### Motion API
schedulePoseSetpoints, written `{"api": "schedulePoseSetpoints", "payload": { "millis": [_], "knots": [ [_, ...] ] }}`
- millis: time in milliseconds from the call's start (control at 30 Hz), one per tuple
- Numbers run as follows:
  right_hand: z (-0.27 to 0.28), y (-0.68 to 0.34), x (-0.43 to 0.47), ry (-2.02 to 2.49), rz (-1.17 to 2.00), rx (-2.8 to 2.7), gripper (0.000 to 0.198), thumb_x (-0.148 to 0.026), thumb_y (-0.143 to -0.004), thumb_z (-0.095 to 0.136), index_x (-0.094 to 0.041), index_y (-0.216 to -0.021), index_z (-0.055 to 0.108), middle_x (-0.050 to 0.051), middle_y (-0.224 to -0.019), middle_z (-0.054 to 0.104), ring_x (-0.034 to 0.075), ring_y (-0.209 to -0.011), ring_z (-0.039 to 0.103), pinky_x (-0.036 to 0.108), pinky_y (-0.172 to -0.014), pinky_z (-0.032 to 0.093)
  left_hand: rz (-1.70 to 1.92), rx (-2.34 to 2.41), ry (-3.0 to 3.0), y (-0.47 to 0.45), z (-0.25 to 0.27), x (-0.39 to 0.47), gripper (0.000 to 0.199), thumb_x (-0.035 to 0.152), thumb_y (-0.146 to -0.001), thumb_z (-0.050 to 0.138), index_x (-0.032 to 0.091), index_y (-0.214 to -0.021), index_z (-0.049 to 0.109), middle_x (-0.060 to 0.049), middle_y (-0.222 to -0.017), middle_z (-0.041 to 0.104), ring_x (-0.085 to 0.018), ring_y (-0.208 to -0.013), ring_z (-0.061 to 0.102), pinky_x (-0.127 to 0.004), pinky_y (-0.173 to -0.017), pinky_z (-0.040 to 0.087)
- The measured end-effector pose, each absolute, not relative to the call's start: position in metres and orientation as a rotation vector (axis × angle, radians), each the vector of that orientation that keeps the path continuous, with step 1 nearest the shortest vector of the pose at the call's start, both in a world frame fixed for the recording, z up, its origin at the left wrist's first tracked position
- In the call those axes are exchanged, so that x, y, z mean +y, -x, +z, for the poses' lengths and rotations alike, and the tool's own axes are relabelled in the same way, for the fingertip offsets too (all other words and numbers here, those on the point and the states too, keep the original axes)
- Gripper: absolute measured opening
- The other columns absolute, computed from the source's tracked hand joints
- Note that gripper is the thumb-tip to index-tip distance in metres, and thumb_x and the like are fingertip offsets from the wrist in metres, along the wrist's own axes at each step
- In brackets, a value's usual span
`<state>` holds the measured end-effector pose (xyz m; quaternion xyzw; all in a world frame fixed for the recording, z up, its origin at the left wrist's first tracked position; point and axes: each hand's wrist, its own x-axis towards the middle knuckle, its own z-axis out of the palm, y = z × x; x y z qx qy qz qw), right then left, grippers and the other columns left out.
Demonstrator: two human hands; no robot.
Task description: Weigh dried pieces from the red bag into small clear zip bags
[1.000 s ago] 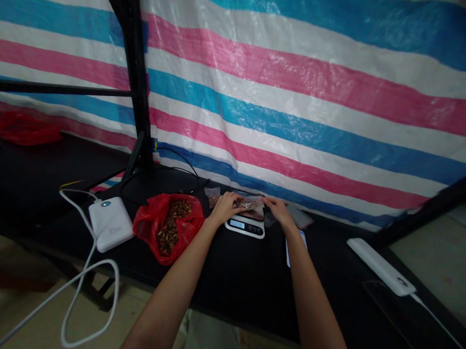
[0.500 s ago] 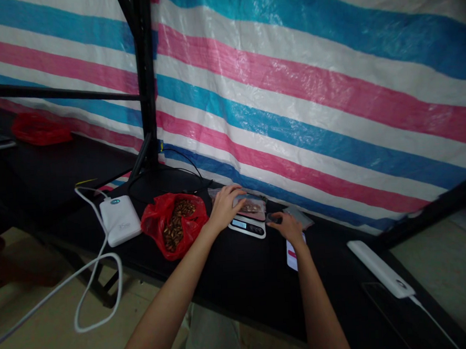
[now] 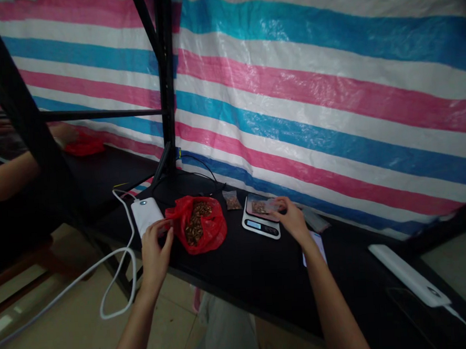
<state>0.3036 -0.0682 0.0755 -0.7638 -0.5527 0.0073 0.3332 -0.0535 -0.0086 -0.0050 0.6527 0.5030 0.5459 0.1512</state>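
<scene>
A red plastic bag stands open on the black table, full of brown seeds or nuts. My left hand is at its left edge, the fingertips closed on the red plastic. On the white digital scale lies a small clear zip bag partly filled with brownish pieces. With bent fingers my right hand grips the right end of that bag. Another small filled bag lies left of the scale. The scale's display is lit, but its figures are too small to read.
Beside the red bag lies a white power bank with a looped white cable. A phone and flat clear bags are near my right wrist. A long white device is further right. At the left, another person's arm reaches over a neighbouring table.
My left hand has left the scale and moved left to the red bag. My right hand has come to the zip bag on the scale. The view has swung left, and another person's arms appear.
</scene>
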Motion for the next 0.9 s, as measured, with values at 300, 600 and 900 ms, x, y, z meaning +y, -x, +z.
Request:
{"api": "schedulePoseSetpoints", "payload": {
  "millis": [300, 600, 900],
  "knots": [
    [0.084, -0.188, -0.022, 1.727, -0.267, -2.226, 0.037, -0.03, -0.077, 0.059, -0.022, -0.112, 0.051, 0.009, -0.107, 0.061, 0.026, -0.1, 0.049, 0.038, -0.082, 0.032, 1.286, 1.486, -1.797, 0.017, -0.017, -0.002, 0.058, 0.033, -0.078, 0.053, 0.008, -0.128, 0.039, -0.017, -0.116, 0.055, -0.028, -0.106, 0.053, -0.043, -0.091, 0.042],
    [0.07, -0.145, 0.025, 1.487, -0.391, -2.742, 0.022, -0.01, -0.08, 0.048, -0.017, -0.099, 0.057, 0.01, -0.096, 0.064, 0.023, -0.097, 0.052, 0.035, -0.081, 0.035, 1.342, 1.465, -1.697, 0.013, -0.02, 0.008, 0.041, 0.017, -0.076, 0.054, 0.011, -0.116, 0.054, -0.013, -0.101, 0.065, -0.023, -0.085, 0.064, -0.038, -0.079, 0.049],
    [0.06, -0.16, 0.02, 1.393, 0.239, -2.53, 0.039, -0.002, -0.067, 0.056, -0.021, -0.1, 0.06, 0.002, -0.094, 0.065, 0.016, -0.089, 0.06, 0.028, -0.081, 0.043, 1.52, 1.377, -1.307, -0.008, -0.02, 0.021, 0.028, 0.019, -0.076, 0.054, 0.014, -0.102, 0.062, -0.01, -0.098, 0.067, -0.021, -0.089, 0.063, -0.036, -0.083, 0.049]
  ]
}}
